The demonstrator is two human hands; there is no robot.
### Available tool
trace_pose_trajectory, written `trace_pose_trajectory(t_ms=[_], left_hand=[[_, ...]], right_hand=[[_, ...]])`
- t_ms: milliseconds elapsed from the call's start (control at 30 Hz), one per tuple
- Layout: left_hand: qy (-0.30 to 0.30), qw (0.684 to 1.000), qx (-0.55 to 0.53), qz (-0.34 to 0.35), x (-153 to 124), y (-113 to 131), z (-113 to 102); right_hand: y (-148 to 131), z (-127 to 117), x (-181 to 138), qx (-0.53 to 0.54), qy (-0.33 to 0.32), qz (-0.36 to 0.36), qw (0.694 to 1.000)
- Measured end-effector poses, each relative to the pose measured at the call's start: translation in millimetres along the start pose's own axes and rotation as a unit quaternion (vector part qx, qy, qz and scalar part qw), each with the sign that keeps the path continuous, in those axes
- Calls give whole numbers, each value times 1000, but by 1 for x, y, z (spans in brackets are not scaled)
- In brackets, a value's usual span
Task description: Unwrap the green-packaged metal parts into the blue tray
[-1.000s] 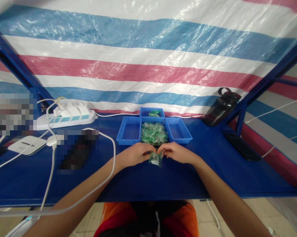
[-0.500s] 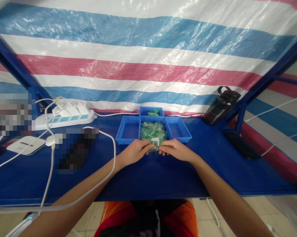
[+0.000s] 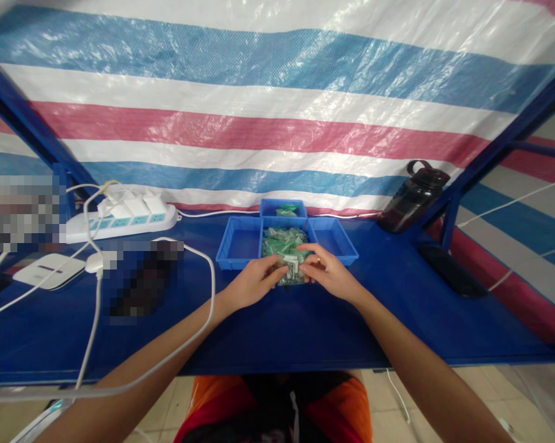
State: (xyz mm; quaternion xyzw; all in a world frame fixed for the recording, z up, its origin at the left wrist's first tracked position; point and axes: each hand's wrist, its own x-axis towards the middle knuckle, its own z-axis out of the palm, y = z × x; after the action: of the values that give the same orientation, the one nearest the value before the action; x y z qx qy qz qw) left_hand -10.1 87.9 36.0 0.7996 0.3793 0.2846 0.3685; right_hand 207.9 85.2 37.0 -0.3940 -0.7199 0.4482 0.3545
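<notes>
Small see-through plastic packet with white and dark pieces inside (image 3: 293, 265): between two bare hands, at the near side of a loose heap of green-tinted plastic packets (image 3: 280, 239). Resting on the heap or held just above it, cannot tell. White pieces show upward.

Left hand (image 3: 254, 280): thumb and bent fingers at the packet's left edge; whether they clamp the film, cannot tell. Right hand (image 3: 330, 274): forefinger raised, apart from the thumb; thumb by the packet's right edge, other fingers curled lower. Grip there hidden. Gold-coloured ring (image 3: 319, 261) on one finger. Judgement: hands flank the packet because slack film is steadier handled from both sides.

Heap sits centrally on the blue flat-topped table (image 3: 296, 344), well in from the front edge, likely for short reach. Shallow blue plastic bins left (image 3: 229, 265) and right (image 3: 347, 263) of it; a third blue plastic bin (image 3: 282, 202) behind, toward the rear edge, with a few green packets (image 3: 287, 210) inside. Close grouping probably keeps all within reach.

Rear left corner: long white power strip with plugs (image 3: 120, 229). Rear right: dark translucent bottle with looped cap (image 3: 411, 200). Near the right edge: flat black oblong (image 3: 453, 271). Perhaps parked there to leave elbow room.
</notes>
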Motion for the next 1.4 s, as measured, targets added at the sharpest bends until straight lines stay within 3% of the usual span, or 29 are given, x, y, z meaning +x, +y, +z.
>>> trace_pose_trajectory(t_ms=[100,200,500,633,900,1067,1200,1400], left_hand=[[55,998,-31,16,0,-2,0],[69,997,7,43,0,-6,-1],[4,985,142,92,-1,-8,-2],[0,990,123,74,-1,-6,-3],[-16,998,22,51,-3,-4,-5],[-5,997,36,66,-3,-2,-3],[34,993,47,102,-4,1,3],[47,988,21,143,-9,8,6]], right_hand=[[2,-1,1,9,18,-2,1000],[3,-2,2,11,22,-2,1000],[8,-2,4,54,-46,53,996],[6,-2,3,31,-78,29,996],[8,8,0,-34,51,-28,998],[16,13,1,-115,125,-77,983],[13,17,-1,-125,76,-84,986],[4,20,-5,-34,6,-73,997]])
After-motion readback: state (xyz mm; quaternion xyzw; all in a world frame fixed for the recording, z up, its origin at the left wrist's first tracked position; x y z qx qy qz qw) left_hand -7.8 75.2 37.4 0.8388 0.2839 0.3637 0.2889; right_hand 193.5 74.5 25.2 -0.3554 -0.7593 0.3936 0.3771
